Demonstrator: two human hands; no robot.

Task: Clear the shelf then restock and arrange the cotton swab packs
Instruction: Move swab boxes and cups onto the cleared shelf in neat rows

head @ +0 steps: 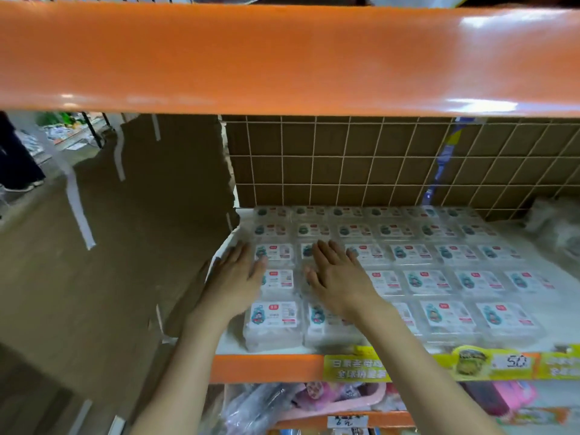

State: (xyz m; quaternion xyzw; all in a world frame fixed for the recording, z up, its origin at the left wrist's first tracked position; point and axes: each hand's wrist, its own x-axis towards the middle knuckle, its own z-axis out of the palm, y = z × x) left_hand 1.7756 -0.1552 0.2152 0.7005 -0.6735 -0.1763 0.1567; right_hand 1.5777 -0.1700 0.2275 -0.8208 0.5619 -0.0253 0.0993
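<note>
In the head view, the cotton swab packs (405, 271) lie flat in tidy rows and columns across the white shelf (229, 343), from its front edge back to a wire grid panel (345, 158) with brown cardboard behind it. The left hand (233, 277) lies flat with straight fingers at the left end of the rows, on the shelf edge and the outermost packs; its grip is open and it grasps nothing. The right hand (337, 277) lies palm down on the second column of packs, fingers spread and straight, likewise grasping nothing. A broad orange beam (282, 58) of the upper level crosses the top of the view and hides whatever is above. To the left a torn cardboard sheet (150, 215) with tape strips stands against the shelf end. Along the front rail runs a yellow-green price strip (439, 362). Below, bagged goods and a pink basket (361, 400) sit on the lower level, partly hidden by the forearms.
</note>
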